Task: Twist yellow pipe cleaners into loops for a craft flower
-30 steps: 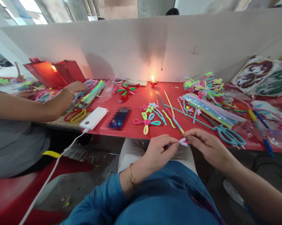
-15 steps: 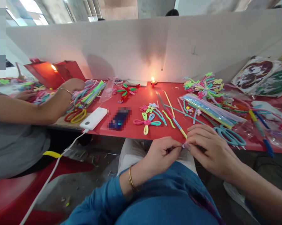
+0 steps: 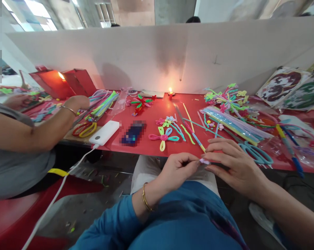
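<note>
My left hand (image 3: 178,169) and my right hand (image 3: 233,163) meet just below the front edge of the red table (image 3: 151,144), over my lap. Between their fingertips they pinch a small lilac pipe-cleaner piece (image 3: 204,161). My left wrist carries a gold bangle. On the table just beyond lie a pink, yellow and blue pipe-cleaner flower (image 3: 163,136) and a multicoloured twisted stem (image 3: 195,137). Teal scissors (image 3: 256,152) lie right beside my right hand.
A lit candle (image 3: 170,93) burns at the back. A bundle of pastel pipe cleaners (image 3: 232,121), finished flowers (image 3: 228,97), a white power bank (image 3: 104,132) with its cable and a phone (image 3: 133,132) lie on the table. Another person's arm (image 3: 37,128) rests at the left.
My hands stay together on the lilac piece; my right fingers have shifted over it and spread flatter. The person at the left has drawn their hand back a little.
</note>
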Demonstrator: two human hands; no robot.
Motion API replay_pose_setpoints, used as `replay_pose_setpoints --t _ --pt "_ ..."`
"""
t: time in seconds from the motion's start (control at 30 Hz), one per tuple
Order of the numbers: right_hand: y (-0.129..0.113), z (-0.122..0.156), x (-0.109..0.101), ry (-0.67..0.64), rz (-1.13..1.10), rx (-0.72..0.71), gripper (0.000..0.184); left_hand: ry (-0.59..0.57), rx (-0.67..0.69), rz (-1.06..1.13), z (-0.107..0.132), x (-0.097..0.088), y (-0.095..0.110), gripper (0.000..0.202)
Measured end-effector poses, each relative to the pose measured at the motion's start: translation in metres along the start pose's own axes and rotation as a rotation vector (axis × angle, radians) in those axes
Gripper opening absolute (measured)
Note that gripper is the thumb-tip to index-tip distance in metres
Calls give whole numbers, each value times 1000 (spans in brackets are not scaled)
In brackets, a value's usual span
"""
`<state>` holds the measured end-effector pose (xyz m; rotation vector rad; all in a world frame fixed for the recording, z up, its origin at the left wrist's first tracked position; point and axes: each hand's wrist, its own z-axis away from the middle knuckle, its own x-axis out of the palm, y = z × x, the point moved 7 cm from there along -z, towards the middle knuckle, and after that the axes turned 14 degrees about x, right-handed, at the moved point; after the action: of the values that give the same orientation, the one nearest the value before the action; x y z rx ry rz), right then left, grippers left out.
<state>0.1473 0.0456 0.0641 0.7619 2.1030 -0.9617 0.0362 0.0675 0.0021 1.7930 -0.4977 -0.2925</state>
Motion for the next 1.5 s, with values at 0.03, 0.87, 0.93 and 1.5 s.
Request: replay_pose_setpoints --t 0.03,0.87,0.93,1.5 --pt "-3 -1 -1 -2 37 -18 15 -10 2 9 0 1 1 20" --pt "-9 -4 -4 -16 12 -56 8 -29 86 -45 -1 0 7 20" --pt "-12 -7 -4 -39 16 -11 7 -49 223 -187 -1 -1 15 19" --pt "-8 -3 -11 -33 9 -94 13 -11 -64 144 0 3 -2 23"
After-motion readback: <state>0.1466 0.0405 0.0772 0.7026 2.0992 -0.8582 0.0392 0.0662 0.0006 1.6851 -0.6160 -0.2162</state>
